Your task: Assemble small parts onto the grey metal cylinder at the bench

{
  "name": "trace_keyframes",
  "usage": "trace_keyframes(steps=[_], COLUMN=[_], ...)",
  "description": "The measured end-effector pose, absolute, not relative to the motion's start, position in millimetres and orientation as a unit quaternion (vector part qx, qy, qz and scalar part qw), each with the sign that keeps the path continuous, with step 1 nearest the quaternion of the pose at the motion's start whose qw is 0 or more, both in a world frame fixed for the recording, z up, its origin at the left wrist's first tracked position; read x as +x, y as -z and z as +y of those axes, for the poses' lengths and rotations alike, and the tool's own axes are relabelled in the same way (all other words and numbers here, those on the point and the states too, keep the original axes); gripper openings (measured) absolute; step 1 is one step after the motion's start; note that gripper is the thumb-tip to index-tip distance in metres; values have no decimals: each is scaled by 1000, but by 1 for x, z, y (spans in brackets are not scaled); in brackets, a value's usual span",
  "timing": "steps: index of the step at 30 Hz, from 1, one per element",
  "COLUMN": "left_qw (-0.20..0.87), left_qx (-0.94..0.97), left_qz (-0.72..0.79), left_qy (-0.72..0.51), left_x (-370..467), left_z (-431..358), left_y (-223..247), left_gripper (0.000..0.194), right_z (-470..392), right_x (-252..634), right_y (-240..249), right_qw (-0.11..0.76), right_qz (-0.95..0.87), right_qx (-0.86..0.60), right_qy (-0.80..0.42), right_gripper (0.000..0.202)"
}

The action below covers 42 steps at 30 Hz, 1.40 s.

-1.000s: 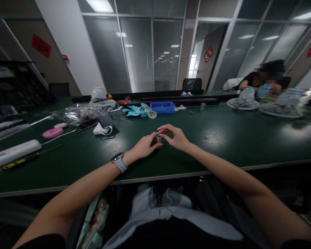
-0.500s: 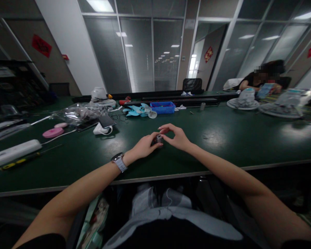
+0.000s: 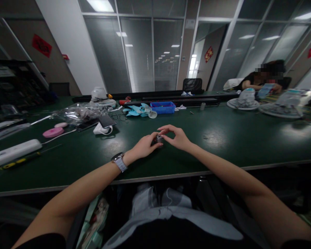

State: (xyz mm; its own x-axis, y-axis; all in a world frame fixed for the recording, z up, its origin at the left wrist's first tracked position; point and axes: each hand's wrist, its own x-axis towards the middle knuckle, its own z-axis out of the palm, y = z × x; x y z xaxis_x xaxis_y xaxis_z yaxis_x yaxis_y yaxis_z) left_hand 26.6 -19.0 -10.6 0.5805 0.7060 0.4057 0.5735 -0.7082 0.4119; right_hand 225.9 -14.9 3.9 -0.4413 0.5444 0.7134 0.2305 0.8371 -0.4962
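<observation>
Between my hands, a small metal cylinder [image 3: 159, 139] that looks like a little motor stands upright at the green table [image 3: 134, 162]. My left hand [image 3: 144, 146] is closed around its left side, with the thumb across the front near the base. From the right, my right hand [image 3: 178, 137] bends over the top; its thumb touches the upper rim and the index finger arches above. Whether a tiny piece sits between those right fingertips is too small to tell. On my left wrist is a watch [image 3: 119, 162].
Blue fan blades [image 3: 137, 110] and a blue bin [image 3: 162, 107] lie beyond my hands. A similar cylinder [image 3: 202, 106] stands right of them. Leftward are a white cup-like part [image 3: 102, 129], a screwdriver [image 3: 20, 161] and a power strip [image 3: 14, 153]. A person sits at the far right near fan parts [image 3: 243, 100].
My right index finger has dipped very slightly over the cylinder's top. My left hand and the cylinder stay in place.
</observation>
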Motion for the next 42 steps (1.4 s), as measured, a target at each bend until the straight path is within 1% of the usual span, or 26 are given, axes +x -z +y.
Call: trace_keyframes(steps=[4,10,16,24,27,36,42], left_qw=[117,112,115,124,125,123,126], left_qx=[881,882,883,880,880,881,882], left_qz=[366,363,360,361,360,357,355], left_qy=[-277,-279,-279,-283,-283,-285,-284], left_x=[27,27,27,27,27,27,27], left_z=[-19,-19,-19,-18,-19,-18,-20], left_y=[11,11,11,12,12,12,11], left_gripper=[45,44,43,42,40,41,42], right_z=[-11,-5,0,1,1,1,0], right_x=[223,219,220,220,219,220,218], right_y=[1,7,10,9,7,9,8], right_qw=[509,541,552,553,557,562,567], right_qz=[-801,-764,-728,-683,-679,-688,-684], right_qx=[-249,-258,-277,-280,-279,-276,-284], right_qy=[-195,-240,-298,-386,-388,-367,-360], right_gripper=[27,26,34,49,50,42,41])
